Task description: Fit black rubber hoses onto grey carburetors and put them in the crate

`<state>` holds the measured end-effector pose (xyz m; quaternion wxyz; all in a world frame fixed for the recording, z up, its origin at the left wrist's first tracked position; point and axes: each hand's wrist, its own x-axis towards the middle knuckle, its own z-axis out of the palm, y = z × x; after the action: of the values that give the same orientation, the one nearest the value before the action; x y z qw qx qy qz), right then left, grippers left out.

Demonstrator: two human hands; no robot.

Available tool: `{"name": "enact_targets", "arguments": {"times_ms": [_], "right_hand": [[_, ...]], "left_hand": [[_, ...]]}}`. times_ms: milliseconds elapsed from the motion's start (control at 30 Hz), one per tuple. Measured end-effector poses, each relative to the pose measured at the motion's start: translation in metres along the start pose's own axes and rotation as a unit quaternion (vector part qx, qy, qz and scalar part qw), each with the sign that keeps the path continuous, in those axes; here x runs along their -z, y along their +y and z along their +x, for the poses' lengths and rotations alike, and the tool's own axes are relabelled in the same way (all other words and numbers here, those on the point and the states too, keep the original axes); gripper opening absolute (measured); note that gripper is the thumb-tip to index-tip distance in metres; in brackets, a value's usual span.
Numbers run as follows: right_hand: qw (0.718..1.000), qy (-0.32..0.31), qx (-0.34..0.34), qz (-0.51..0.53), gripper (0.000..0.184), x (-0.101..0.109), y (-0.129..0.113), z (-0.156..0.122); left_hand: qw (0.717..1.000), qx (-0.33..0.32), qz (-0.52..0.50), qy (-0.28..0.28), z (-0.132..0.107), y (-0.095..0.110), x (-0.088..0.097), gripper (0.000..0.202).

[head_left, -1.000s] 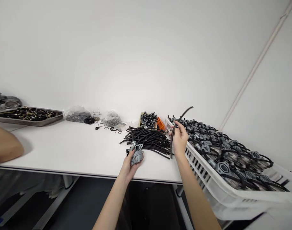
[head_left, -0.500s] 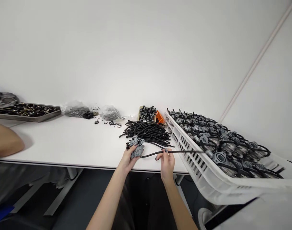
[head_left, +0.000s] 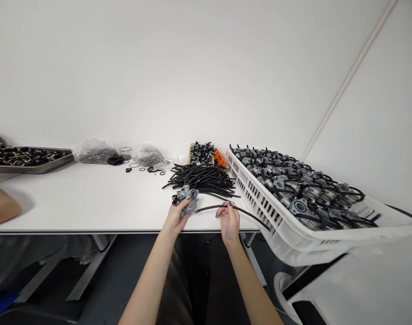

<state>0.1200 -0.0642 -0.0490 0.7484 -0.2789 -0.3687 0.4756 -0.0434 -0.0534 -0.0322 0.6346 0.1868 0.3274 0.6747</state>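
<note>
My left hand (head_left: 174, 218) grips a small grey metal carburetor (head_left: 188, 201) near the front edge of the white table (head_left: 90, 203). My right hand (head_left: 229, 220) pinches a black rubber hose (head_left: 249, 215) close to its middle. One end of the hose reaches the carburetor, and the other end trails right toward the white crate (head_left: 276, 221). Just behind both hands lies a pile of black hoses (head_left: 206, 178).
The white crate on the right holds several carburetors (head_left: 293, 185) with hoses fitted. At the back sit a box of black parts (head_left: 201, 153), an orange object (head_left: 219, 157), plastic bags (head_left: 94, 152), loose rings (head_left: 138, 166) and a metal tray (head_left: 30, 164). Another person's arm (head_left: 1, 207) rests at the left edge.
My right hand drew a hose from beside the crate down to the table front, and brought one end to the carburetor. The left hand kept its hold.
</note>
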Motion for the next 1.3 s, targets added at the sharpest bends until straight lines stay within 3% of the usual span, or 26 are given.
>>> {"name": "enact_targets", "arguments": {"times_ms": [300, 467, 700, 833, 1033, 1300], "right_hand": [[1.000, -0.010, -0.003, 0.004, 0.027, 0.004, -0.001, 0.001], [0.995, -0.073, -0.025, -0.066, 0.031, 0.002, 0.001, 0.001], [0.964, -0.168, -0.041, -0.202, 0.018, -0.005, 0.015, 0.010], [0.948, -0.192, -0.030, -0.253, 0.015, -0.005, 0.019, 0.014], [0.926, -0.245, 0.016, -0.287, 0.014, -0.009, 0.006, 0.005], [0.904, -0.261, 0.080, -0.329, 0.006, -0.011, 0.005, -0.001]], "left_hand": [[1.000, -0.020, 0.012, 0.014, 0.003, -0.002, 0.000, 0.013], [0.999, -0.035, 0.020, 0.008, 0.001, -0.002, -0.003, 0.013], [0.998, -0.059, 0.023, -0.014, -0.005, -0.002, -0.009, 0.024], [0.998, -0.065, 0.023, -0.012, -0.004, -0.002, -0.009, 0.033], [0.997, -0.062, 0.040, -0.013, -0.002, -0.002, -0.008, 0.010], [0.996, -0.054, 0.069, -0.012, -0.003, -0.001, -0.010, 0.006]]}}
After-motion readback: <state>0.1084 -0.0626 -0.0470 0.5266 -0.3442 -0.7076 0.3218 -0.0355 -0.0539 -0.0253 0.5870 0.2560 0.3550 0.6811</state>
